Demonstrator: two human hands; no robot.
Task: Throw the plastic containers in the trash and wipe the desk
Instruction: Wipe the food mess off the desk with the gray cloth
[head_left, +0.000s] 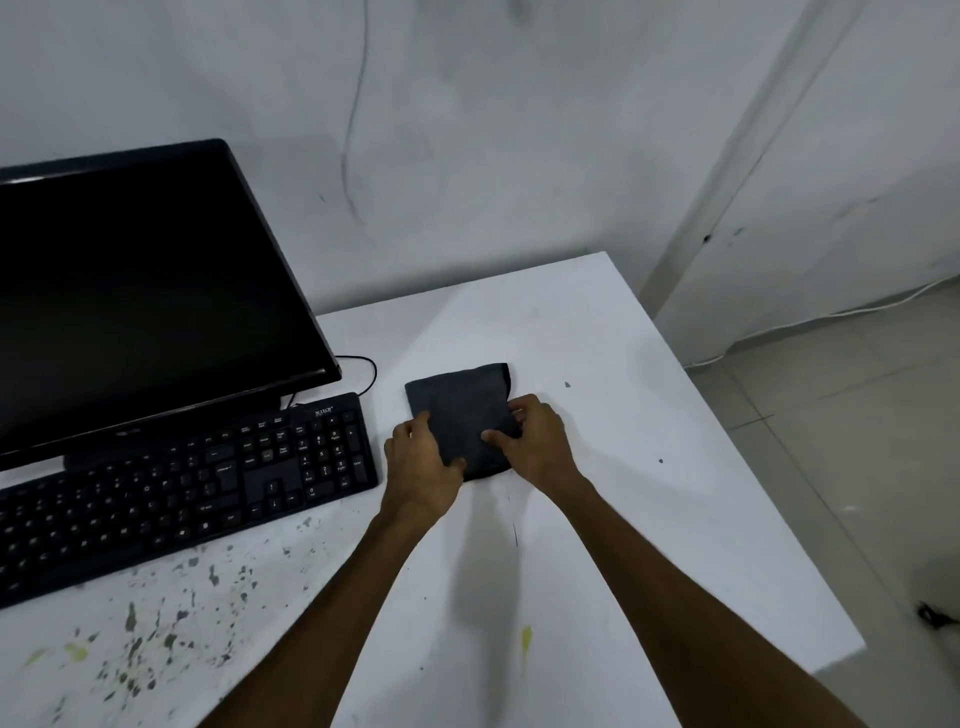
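A dark folded cloth (460, 405) lies flat on the white desk (623, 519), to the right of the keyboard. My left hand (421, 460) grips the cloth's near left edge with the fingers curled over it. My right hand (535, 441) pinches the cloth's near right corner. Both forearms reach in from the bottom of the view. No plastic containers or trash bin are in sight.
A black monitor (140, 291) and black keyboard (182, 488) fill the desk's left side. Paint specks and stains (156, 623) cover the near left of the desk. The desk's right edge (753, 467) drops to a tiled floor; a wall stands behind.
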